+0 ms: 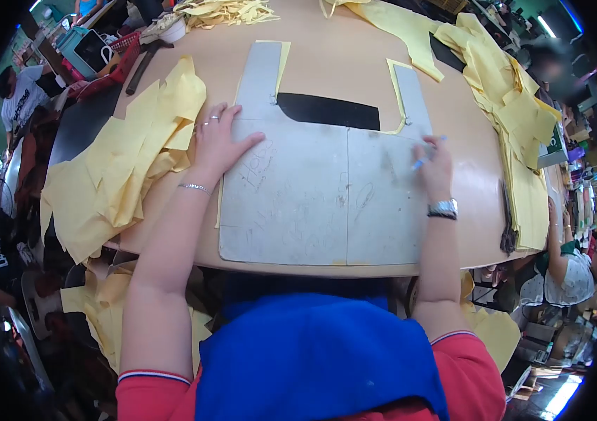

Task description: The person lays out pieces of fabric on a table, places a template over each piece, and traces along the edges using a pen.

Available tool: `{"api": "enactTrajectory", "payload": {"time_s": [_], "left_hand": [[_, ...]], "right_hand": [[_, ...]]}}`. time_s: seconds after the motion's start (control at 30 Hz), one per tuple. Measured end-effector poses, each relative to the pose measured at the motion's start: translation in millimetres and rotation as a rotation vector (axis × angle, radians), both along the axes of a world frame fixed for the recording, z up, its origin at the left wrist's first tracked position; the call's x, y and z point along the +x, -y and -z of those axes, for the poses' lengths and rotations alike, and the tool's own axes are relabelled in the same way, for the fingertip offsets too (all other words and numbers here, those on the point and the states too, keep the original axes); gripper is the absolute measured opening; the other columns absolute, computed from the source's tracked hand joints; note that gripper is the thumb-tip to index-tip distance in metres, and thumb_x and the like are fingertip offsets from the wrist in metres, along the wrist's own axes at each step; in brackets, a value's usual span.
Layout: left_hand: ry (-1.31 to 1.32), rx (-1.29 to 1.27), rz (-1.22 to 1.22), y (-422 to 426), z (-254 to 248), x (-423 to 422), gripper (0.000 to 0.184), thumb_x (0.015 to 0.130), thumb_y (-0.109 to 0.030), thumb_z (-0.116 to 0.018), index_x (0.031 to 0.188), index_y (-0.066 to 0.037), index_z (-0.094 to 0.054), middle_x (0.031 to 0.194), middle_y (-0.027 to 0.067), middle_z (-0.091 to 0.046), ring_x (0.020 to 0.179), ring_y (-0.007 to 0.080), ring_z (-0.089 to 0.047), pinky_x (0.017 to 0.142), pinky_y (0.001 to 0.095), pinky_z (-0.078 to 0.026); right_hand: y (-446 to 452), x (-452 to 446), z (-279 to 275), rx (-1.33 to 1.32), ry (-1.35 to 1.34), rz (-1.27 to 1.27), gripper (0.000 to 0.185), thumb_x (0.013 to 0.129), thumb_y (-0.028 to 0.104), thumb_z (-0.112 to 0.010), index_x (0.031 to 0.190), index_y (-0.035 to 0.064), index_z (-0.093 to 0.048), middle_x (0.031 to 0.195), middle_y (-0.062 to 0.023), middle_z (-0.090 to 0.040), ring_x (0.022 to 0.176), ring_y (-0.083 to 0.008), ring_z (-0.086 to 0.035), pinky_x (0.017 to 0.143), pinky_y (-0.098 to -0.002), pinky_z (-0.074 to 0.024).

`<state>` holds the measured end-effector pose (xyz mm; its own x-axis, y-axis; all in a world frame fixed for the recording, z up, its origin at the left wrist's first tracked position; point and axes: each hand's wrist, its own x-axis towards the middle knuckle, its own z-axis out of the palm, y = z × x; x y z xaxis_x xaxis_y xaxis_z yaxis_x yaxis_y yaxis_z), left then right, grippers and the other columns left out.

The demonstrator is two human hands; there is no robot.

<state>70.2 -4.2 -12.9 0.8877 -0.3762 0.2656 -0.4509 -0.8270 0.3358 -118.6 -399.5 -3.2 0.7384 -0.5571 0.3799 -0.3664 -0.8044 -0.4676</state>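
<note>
A large grey board [298, 189] with two upright arms lies on the tan table [326, 49]. Yellow sheet edges [285, 59] show from beneath it along the arms and left side. My left hand [225, 137] rests on the board's left edge, fingers spread, with nothing in it. At the right edge my right hand [437, 165] is closed round a thin blue-and-white pen [419, 164], its tip near the board; the hand is slightly blurred. A black piece [330, 112] lies in the gap between the board's arms.
Yellow sheets [126, 161] lie on the left, and more yellow sheets [505, 91] are heaped at the right. Yellow scraps [225, 12], a dark tool [145, 64] and a red basket [121, 67] are at the back. People sit at both sides, beyond the table.
</note>
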Motion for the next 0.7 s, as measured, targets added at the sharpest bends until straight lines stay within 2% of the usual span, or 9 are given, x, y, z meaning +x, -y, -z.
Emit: {"api": "enactTrajectory", "payload": {"time_s": [0.1, 0.2, 0.4, 0.5, 0.6, 0.7], "left_hand": [[-0.054, 0.007, 0.009, 2.1, -5.5, -3.2, 0.074, 0.076, -0.059, -0.068, 0.133, -0.014, -0.051, 0.143, 0.014, -0.043, 0.135, 0.0322, -0.037, 0.111, 0.0543, -0.023], [-0.073, 0.005, 0.022, 1.3, -3.8, -1.7, 0.071, 0.078, -0.057, -0.067, 0.133, -0.015, -0.052, 0.145, 0.0104, -0.043, 0.138, 0.0312, -0.033, 0.111, 0.0589, -0.02], [-0.152, -0.035, 0.04, -2.3, -2.7, 1.9, 0.068, 0.08, -0.053, -0.067, 0.134, -0.015, -0.051, 0.147, 0.0081, -0.042, 0.142, 0.0304, -0.026, 0.112, 0.0621, -0.015], [-0.144, -0.042, 0.042, -2.5, -0.4, 1.6, 0.068, 0.08, -0.053, -0.067, 0.134, -0.016, -0.051, 0.148, 0.0089, -0.041, 0.142, 0.0308, -0.026, 0.112, 0.0619, -0.015], [-0.092, 0.015, 0.036, 0.1, 0.0, -2.5, 0.07, 0.079, -0.057, -0.065, 0.135, -0.017, -0.051, 0.149, 0.01, -0.038, 0.142, 0.0319, -0.025, 0.112, 0.0619, -0.016], [-0.074, 0.049, 0.034, 2.7, -5.0, -7.3, 0.073, 0.077, -0.061, -0.065, 0.136, -0.02, -0.051, 0.15, 0.0112, -0.036, 0.142, 0.0331, -0.025, 0.112, 0.0624, -0.017]], "right_hand": [[5.3, -35.8, -2.2, 0.267, 0.049, 0.129, 0.03, 0.082, 0.021, -0.074, 0.106, 0.005, -0.065, 0.092, -0.0108, -0.067, 0.086, -0.0198, -0.062, 0.075, -0.0319, -0.048], [7.7, -40.1, 9.9, 0.347, 0.129, 0.106, 0.031, 0.081, 0.018, -0.076, 0.107, 0.0048, -0.065, 0.089, -0.0063, -0.065, 0.081, -0.0179, -0.059, 0.074, -0.031, -0.048], [7.1, -41.1, 14.2, 0.296, 0.143, 0.075, 0.031, 0.079, 0.015, -0.078, 0.106, 0.0053, -0.066, 0.089, -0.0046, -0.065, 0.08, -0.0161, -0.059, 0.074, -0.0292, -0.0483], [0.1, -43.8, 1.8, 0.332, 0.058, 0.069, 0.028, 0.085, 0.019, -0.073, 0.108, 0.0036, -0.066, 0.088, -0.0051, -0.064, 0.081, -0.0132, -0.058, 0.076, -0.0285, -0.0482], [-4.4, -21.9, 7.9, 0.234, 0.408, 0.092, 0.027, 0.092, 0.023, -0.065, 0.11, 0.0032, -0.066, 0.085, -0.0029, -0.061, 0.08, -0.0097, -0.056, 0.076, -0.0272, -0.0472], [-20.0, 11.8, -5.6, 0.647, 0.489, -0.112, 0.029, 0.097, 0.026, -0.059, 0.113, 0.0031, -0.066, 0.091, -0.0033, -0.064, 0.086, -0.0083, -0.057, 0.08, -0.0258, -0.0467]]}}
